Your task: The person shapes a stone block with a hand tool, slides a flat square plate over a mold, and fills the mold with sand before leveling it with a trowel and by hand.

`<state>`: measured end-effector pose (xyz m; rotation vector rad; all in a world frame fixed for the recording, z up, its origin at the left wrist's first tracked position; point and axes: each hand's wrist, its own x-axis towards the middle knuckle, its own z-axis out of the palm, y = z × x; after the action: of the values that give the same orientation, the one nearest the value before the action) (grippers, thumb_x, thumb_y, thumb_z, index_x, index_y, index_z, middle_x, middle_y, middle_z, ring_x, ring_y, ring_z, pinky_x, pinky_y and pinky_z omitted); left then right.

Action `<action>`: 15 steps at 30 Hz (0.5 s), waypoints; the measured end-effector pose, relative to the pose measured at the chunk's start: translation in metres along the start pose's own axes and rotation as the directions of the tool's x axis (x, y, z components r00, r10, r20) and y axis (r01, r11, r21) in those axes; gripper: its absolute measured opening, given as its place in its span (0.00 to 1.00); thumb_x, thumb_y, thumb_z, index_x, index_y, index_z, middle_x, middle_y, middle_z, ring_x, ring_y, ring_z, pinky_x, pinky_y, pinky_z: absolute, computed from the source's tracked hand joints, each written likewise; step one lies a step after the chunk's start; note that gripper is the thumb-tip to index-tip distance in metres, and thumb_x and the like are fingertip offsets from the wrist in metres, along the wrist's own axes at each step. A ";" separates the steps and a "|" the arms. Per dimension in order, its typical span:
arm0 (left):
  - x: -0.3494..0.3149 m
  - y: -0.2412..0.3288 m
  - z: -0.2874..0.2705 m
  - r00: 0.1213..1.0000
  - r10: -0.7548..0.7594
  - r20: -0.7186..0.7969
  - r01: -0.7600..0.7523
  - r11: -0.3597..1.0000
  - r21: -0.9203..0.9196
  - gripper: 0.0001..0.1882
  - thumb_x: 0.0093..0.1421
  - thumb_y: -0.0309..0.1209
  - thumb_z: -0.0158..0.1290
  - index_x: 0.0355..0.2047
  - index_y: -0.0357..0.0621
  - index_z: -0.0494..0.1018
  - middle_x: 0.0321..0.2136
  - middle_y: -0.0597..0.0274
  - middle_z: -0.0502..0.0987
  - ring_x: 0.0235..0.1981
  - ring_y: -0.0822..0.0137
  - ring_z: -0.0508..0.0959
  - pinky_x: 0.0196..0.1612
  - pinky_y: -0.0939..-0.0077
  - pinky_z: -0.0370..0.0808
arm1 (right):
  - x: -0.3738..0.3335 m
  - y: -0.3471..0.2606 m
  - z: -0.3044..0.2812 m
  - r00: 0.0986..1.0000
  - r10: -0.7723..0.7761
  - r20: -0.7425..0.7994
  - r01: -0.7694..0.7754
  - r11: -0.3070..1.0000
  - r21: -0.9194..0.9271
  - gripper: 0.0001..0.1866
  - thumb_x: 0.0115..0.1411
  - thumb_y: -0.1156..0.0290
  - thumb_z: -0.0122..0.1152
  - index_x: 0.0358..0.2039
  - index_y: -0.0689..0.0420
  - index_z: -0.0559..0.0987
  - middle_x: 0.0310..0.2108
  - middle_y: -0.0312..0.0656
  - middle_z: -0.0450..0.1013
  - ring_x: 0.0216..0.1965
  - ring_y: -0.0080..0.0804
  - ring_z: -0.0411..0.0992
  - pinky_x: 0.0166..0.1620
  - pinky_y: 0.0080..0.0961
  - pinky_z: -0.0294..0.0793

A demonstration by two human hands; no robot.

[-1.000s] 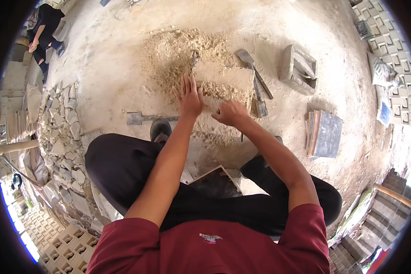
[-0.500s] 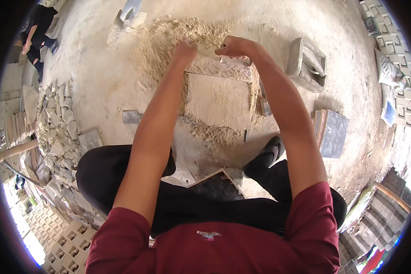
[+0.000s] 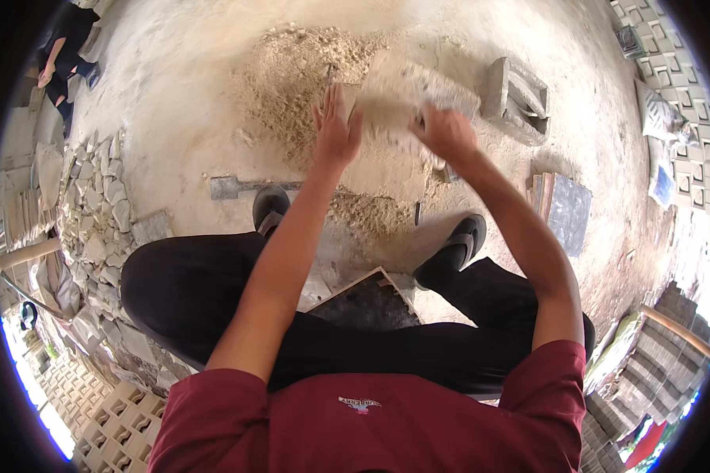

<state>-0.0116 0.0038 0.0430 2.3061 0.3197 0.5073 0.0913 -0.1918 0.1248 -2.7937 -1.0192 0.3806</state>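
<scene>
A flat rectangular slab (image 3: 418, 88), pale and crusted with damp sandy mix, is raised at a tilt above the floor and smeared by motion. My right hand (image 3: 448, 135) is closed on its near side, fingers curled. My left hand (image 3: 339, 134) is open, fingers stretched and thumb apart, by the slab's left end; I cannot tell whether it touches it. Just beyond those fingertips a thin dark metal piece (image 3: 330, 72) shows. Loose sandy mix (image 3: 280, 94) is heaped to the left, with more (image 3: 371, 217) nearer my feet.
A grey hollow concrete block (image 3: 521, 102) stands to the right, above stacked dark tiles (image 3: 564, 213). A long flat metal bar (image 3: 225, 188) lies on the left. Broken stone pieces (image 3: 95, 205) are piled farther left. Another person (image 3: 67, 55) is at the far left.
The slab between my arms has come up off the floor and shifted right and away. My left hand has opened nearer me. A blurred flat tool at the top left is gone from view.
</scene>
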 end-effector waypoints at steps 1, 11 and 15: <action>-0.023 -0.009 -0.006 1.000 -0.010 -0.004 0.010 1.000 0.021 0.37 0.70 0.49 0.34 0.69 0.34 0.46 0.70 0.46 0.50 0.72 0.51 0.45 0.72 0.50 0.33 | -0.027 -0.026 0.016 0.989 -0.013 0.147 0.016 1.000 -0.019 0.21 0.64 0.50 0.52 0.35 0.58 0.73 0.23 0.47 0.76 0.22 0.40 0.77 0.26 0.39 0.77; -0.127 -0.022 -0.004 0.982 -0.179 -0.056 0.185 0.970 0.156 0.38 0.69 0.52 0.38 0.69 0.37 0.47 0.70 0.45 0.48 0.73 0.52 0.43 0.70 0.45 0.30 | -0.081 -0.077 0.076 0.982 -0.140 0.127 0.146 0.989 -0.035 0.16 0.66 0.60 0.45 0.35 0.60 0.74 0.22 0.47 0.78 0.24 0.44 0.79 0.25 0.40 0.78; -0.107 -0.035 0.003 0.985 -0.160 -0.067 0.173 0.948 0.266 0.39 0.69 0.53 0.38 0.69 0.37 0.45 0.71 0.48 0.44 0.73 0.52 0.40 0.70 0.41 0.29 | -0.060 -0.065 0.078 0.971 -0.235 0.052 0.239 0.968 -0.074 0.14 0.67 0.62 0.44 0.34 0.60 0.72 0.21 0.47 0.77 0.22 0.42 0.79 0.20 0.37 0.77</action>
<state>-0.1083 -0.0132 -0.0121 2.5040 0.6355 0.4531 -0.0151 -0.1773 0.0760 -2.6980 -1.3896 0.3780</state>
